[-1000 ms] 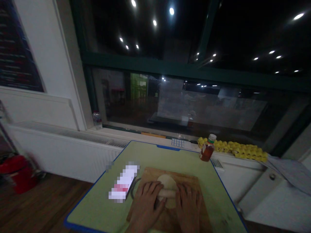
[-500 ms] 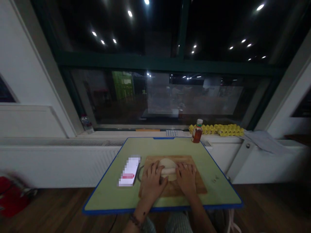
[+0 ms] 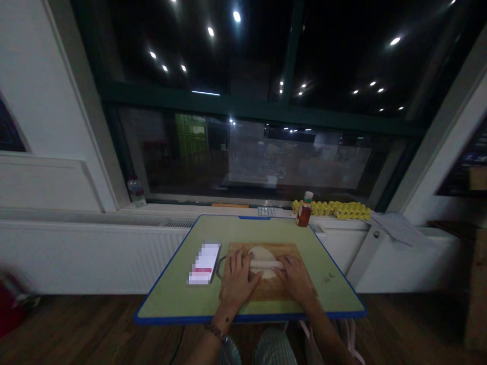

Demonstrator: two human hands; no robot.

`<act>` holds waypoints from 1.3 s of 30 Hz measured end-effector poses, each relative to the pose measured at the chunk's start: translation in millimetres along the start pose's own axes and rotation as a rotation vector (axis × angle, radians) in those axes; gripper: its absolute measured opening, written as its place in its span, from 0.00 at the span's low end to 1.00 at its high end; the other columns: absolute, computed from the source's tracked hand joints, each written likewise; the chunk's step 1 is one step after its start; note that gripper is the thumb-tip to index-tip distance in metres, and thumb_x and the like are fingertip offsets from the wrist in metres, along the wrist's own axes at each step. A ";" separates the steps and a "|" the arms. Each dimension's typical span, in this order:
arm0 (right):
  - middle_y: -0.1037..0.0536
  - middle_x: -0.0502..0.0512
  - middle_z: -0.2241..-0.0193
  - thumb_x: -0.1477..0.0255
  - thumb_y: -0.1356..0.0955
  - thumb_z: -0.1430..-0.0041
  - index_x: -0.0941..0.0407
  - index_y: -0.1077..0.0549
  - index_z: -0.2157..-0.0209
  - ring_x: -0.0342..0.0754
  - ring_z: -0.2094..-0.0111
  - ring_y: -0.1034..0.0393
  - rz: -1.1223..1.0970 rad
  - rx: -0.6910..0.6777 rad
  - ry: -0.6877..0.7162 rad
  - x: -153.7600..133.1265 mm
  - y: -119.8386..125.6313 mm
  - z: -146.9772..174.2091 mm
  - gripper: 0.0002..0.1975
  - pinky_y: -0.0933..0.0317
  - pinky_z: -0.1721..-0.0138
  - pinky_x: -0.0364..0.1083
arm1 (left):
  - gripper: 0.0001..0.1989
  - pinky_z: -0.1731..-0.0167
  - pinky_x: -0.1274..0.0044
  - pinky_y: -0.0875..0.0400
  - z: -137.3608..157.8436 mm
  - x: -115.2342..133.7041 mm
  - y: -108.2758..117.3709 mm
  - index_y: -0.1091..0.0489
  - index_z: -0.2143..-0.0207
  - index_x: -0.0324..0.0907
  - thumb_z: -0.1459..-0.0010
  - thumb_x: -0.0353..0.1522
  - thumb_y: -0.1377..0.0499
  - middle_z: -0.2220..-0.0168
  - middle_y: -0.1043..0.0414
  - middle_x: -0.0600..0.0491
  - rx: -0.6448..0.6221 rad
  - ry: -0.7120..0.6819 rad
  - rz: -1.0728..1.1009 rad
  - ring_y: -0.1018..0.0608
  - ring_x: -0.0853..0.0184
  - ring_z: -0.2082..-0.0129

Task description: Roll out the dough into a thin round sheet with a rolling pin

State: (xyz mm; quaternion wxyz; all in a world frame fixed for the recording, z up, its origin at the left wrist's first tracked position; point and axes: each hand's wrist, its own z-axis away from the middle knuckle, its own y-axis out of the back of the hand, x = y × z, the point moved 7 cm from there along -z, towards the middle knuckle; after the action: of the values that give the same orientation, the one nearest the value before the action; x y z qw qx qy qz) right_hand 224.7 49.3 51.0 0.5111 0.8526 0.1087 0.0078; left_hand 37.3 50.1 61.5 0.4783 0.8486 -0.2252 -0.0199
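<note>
A pale rolling pin (image 3: pixel 264 264) lies crosswise over a flat round of dough (image 3: pixel 261 253). The dough rests on a wooden cutting board (image 3: pixel 270 291). On the pin's left end is my left hand (image 3: pixel 239 278), its fingers pointing forward and its thumb behind the pin. My right hand (image 3: pixel 297 279) holds the right end, fingers over it and thumb close to the dough's edge. Both palms cover the pin's ends.
The board lies on a green folding table (image 3: pixel 182 304) with a blue rim. A phone (image 3: pixel 205 263) is left of the board. A bottle of reddish-brown liquid (image 3: pixel 303 213) stands at the back right, near yellow egg trays (image 3: pixel 335 209) on the windowsill.
My right hand has turned inward over the pin's right end, its thumb now nearer the dough. More of the pin shows between my hands. The whole view has shifted slightly.
</note>
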 end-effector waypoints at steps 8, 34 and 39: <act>0.23 0.56 0.59 0.62 0.35 0.38 0.51 0.26 0.53 0.50 0.55 0.31 -0.017 -0.048 -0.105 27.0 -2.6 0.1 0.15 0.42 0.53 0.46 | 0.39 0.39 0.58 0.51 0.0 -0.3 -2.2 0.43 0.39 0.41 0.48 0.52 0.41 0.36 0.47 0.40 -0.016 0.030 -0.015 0.45 0.50 0.36; 0.22 0.56 0.61 0.59 0.43 0.31 0.54 0.27 0.54 0.48 0.58 0.30 0.017 -0.056 -0.308 34.1 7.4 7.5 0.19 0.44 0.59 0.43 | 0.29 0.37 0.62 0.49 9.1 21.4 -17.8 0.40 0.38 0.46 0.38 0.49 0.49 0.35 0.45 0.49 -0.321 -0.121 0.138 0.43 0.57 0.35; 0.22 0.56 0.62 0.59 0.43 0.32 0.54 0.27 0.54 0.49 0.58 0.29 0.004 -0.048 -0.333 37.2 6.5 8.5 0.19 0.44 0.60 0.43 | 0.29 0.40 0.63 0.44 -2.6 15.7 -12.6 0.35 0.42 0.49 0.41 0.51 0.46 0.38 0.38 0.52 -0.329 -0.160 0.141 0.38 0.57 0.38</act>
State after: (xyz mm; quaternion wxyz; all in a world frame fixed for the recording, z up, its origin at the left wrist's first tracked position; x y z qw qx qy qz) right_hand 263.2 46.2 49.0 0.5422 0.8299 0.0206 -0.1302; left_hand 56.6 51.4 55.4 0.5913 0.7367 -0.3153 -0.0904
